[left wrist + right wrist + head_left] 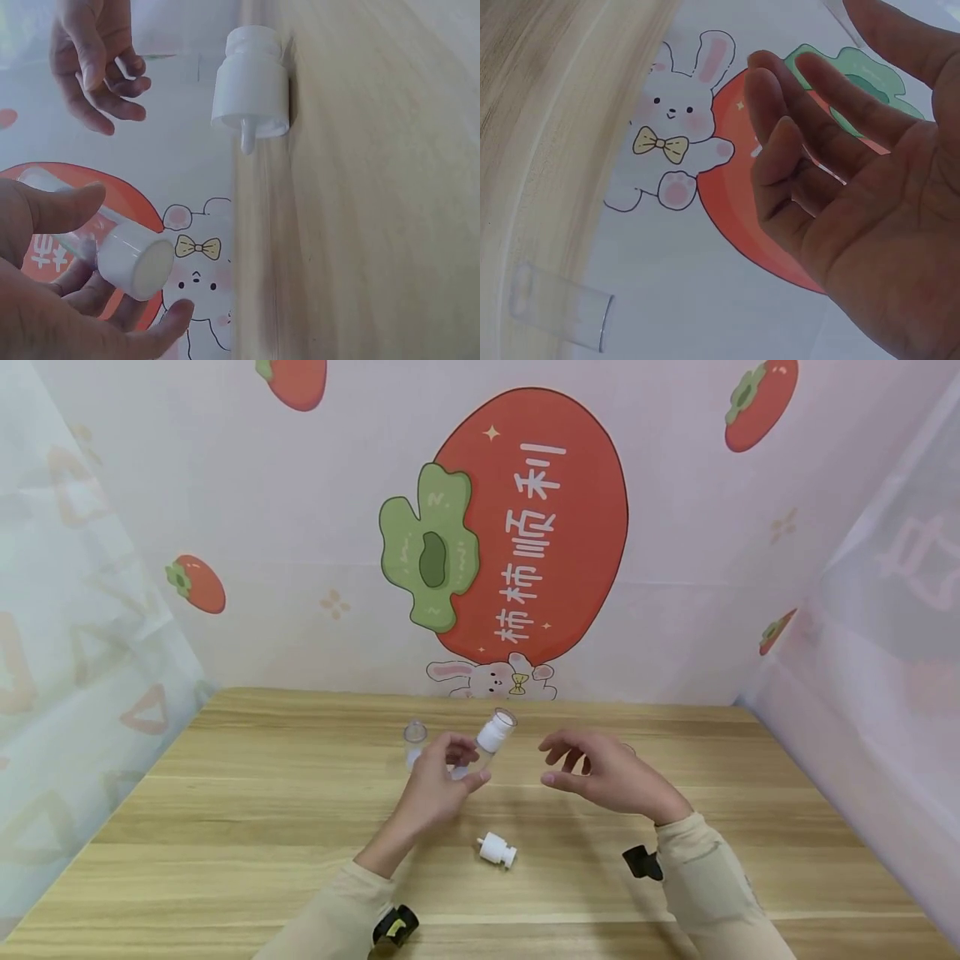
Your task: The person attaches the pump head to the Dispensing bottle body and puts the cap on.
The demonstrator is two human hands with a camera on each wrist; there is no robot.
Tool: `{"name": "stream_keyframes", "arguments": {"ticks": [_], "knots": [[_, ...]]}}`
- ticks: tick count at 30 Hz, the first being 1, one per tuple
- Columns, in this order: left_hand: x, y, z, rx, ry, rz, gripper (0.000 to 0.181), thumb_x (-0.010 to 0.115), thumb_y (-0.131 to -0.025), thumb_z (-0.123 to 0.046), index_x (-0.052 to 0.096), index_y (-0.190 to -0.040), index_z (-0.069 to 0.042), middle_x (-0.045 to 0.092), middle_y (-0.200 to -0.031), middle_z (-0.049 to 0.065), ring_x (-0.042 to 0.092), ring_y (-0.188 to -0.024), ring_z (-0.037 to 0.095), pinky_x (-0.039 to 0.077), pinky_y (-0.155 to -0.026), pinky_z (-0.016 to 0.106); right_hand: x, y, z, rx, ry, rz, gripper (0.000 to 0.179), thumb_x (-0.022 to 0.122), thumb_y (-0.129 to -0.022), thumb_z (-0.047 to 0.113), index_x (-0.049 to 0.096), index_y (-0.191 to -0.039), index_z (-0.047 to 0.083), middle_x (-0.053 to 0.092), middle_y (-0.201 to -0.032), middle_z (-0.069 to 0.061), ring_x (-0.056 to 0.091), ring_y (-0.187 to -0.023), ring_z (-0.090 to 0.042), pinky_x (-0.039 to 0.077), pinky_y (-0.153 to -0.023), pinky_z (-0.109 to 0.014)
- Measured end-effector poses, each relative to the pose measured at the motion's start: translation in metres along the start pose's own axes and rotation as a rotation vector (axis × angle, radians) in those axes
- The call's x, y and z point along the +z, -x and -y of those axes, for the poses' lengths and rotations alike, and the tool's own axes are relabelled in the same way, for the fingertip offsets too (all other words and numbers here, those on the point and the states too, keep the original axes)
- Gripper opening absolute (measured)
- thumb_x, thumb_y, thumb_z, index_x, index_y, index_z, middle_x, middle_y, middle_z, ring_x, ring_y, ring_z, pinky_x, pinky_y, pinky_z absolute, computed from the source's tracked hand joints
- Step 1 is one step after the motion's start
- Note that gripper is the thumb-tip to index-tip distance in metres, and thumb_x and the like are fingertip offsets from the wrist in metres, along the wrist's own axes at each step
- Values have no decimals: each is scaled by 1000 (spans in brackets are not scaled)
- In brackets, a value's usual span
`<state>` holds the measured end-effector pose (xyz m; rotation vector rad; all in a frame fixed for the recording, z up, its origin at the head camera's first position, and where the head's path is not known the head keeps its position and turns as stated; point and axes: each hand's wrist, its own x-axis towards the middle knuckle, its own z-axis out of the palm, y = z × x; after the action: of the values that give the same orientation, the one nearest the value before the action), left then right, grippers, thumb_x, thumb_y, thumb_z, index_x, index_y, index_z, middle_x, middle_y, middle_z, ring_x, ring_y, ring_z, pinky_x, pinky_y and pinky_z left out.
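My left hand (438, 781) holds a small clear bottle with a white end (495, 732) between thumb and fingers, tilted above the table. In the left wrist view, the fingers wrap the clear body and the white end (135, 259) sticks out. To the right of it, my right hand (600, 772) hovers with relaxed, slightly bent fingers and nothing in them. A white pump head (497, 850) lies on its side on the table nearer to me, between the two forearms. Behind the left hand stands another clear container (415, 735), partly hidden by that hand.
A clear open-ended cap (562, 307) sits on the table past the right hand, mostly hidden by it in the head view. The wooden table (247, 793) ends at a printed backdrop (675, 635) with sheets on both sides. Black devices (395, 927) are strapped to the wrists.
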<state>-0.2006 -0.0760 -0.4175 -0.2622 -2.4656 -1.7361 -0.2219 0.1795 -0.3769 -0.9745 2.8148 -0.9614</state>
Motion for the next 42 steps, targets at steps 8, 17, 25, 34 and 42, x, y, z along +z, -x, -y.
{"name": "stream_keyframes", "arguments": {"ticks": [8,17,25,34,42], "knots": [[-2,-2,6,-40,-18,-26,39,77,-88,-2,59,-122,1,69,-110,15,62,-104,32,49,-94,50,5,1,0,-24,8,119,30,77,-93,27,68,-115,10,68,-100,5,62,-88,-10,53,-74,-30],[7,-18,8,-110,-39,-38,45,77,-87,-1,55,-126,4,65,-119,21,63,-111,35,53,-92,47,11,0,5,-13,63,201,29,76,-93,25,68,-114,8,66,-93,10,62,-87,-10,52,-77,-31],[19,-38,11,-168,-18,-63,44,73,-88,2,55,-127,4,66,-121,23,63,-115,35,53,-94,45,20,-3,7,-21,72,232,27,75,-93,18,68,-115,3,69,-99,-2,63,-86,-13,54,-82,-43],[28,-54,22,-194,-39,-103,45,73,-87,3,54,-128,5,66,-118,22,63,-111,33,52,-93,45,24,-1,5,-26,95,226,24,75,-93,19,69,-111,5,68,-96,3,62,-84,-10,53,-78,-33],[31,-63,24,-184,-75,-118,45,72,-86,4,54,-127,5,64,-119,23,62,-112,34,51,-95,45,26,3,3,-17,99,236,25,74,-94,22,69,-111,5,66,-92,8,61,-82,-8,51,-75,-31]]}}
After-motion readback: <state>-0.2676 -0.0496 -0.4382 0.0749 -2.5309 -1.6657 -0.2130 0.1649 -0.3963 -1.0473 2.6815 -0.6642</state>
